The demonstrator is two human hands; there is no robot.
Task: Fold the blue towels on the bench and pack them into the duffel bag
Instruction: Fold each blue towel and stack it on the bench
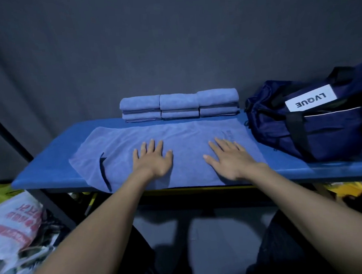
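Flat blue cloth towel (172, 141) is pressed at the bench (55, 148) front edge by the left hand (154, 161) and right hand (230, 159), fingers spread. The dark blue fabric duffel bag (315, 124) is cut off at the right end.

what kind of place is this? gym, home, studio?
Probably a staged recording set, not a real gym: a dark fabric backdrop hangs behind the blue padded bench, and plastic bags lie cluttered on the floor beside it.

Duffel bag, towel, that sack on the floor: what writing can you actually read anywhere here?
"LVGUE": white label on the duffel bag, upside down in this view.
Spread towel: faint logo near its right end, unreadable.
White sack, lower left: red print, too blurred to read.
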